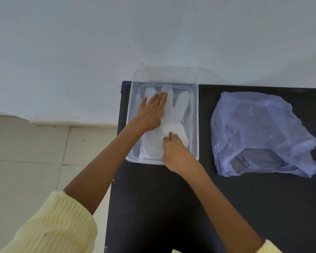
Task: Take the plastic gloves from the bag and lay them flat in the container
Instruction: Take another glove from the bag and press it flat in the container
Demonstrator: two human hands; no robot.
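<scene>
The left hand (151,114) is lying flat, palm down, pressing on the plastic glove (181,105). Its fingers are straight and close together, pointing away from the body, and the thumb is spreading out to the left. Its bare forearm is reaching forward and rightward out of the pale yellow striped left sleeve (53,225). The right hand (175,152) is sitting nearer the body, knuckles up, with its fingers curling down and pinching a bunched fold of the same glove. Its bare forearm is stretching forward and leftward from the right sleeve (270,247). The hands are sitting near each other, not touching.
</scene>
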